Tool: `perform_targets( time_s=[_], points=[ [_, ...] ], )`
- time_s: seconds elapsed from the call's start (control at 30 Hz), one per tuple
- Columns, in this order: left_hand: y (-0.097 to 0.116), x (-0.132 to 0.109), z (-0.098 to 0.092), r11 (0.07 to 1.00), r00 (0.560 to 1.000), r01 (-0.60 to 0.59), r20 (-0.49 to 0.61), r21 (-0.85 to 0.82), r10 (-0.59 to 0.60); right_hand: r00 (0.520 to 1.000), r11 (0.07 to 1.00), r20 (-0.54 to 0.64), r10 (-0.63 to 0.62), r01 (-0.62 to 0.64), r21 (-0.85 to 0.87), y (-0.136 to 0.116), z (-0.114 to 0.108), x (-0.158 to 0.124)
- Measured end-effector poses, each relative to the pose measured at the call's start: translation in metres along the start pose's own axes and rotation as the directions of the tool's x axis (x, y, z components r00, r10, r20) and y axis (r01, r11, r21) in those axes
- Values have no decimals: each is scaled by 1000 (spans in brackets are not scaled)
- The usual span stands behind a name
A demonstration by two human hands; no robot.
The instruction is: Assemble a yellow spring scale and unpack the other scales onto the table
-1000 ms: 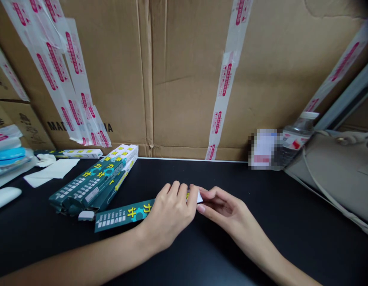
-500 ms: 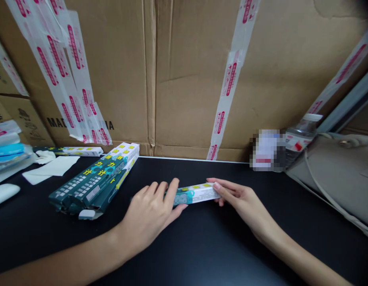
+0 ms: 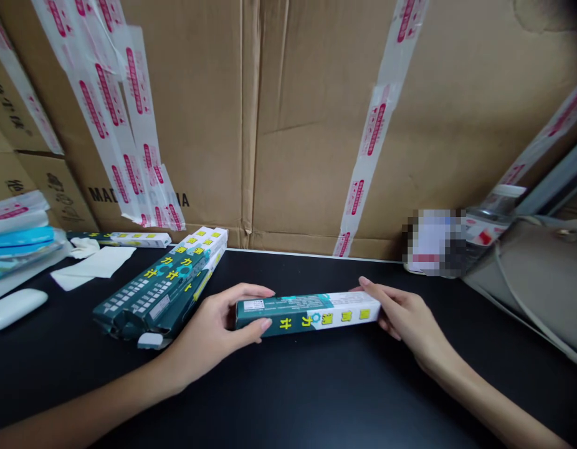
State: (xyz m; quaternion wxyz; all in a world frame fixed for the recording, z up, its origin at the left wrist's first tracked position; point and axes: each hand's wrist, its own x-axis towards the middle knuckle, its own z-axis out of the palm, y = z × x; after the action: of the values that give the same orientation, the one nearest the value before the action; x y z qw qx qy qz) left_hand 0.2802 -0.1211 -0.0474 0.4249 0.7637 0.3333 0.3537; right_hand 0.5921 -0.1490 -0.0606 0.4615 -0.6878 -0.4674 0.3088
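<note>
As the left hand and the right hand grip it by opposite ends, a long teal-and-white cardboard box lies level and crosswise over a black tabletop; whether it touches the surface cannot be told. The left thumb runs along its near face while the fingers curl over the far edge, and the right fingers wrap its white end. Just left of the left hand, a pile of matching teal boxes lies slanted. Farther left are white paper wipes and a white computer mouse. Red-printed packing tape crosses a cardboard carton behind the table, and a plastic water bottle stands beside a beige bag.
</note>
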Motion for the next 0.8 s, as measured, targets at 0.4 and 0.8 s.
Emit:
perform_targets(
  time_s=[0.4,0.8],
  points=[
    [12,-14,5,843,919,-369,19,392,394,988,988,-17,-154,153,-16,3,16,-20],
    [-1,-19,10,271,925,-189,78,944,372,937,840,126,-326,348,-416,10,31,-31]
  ],
)
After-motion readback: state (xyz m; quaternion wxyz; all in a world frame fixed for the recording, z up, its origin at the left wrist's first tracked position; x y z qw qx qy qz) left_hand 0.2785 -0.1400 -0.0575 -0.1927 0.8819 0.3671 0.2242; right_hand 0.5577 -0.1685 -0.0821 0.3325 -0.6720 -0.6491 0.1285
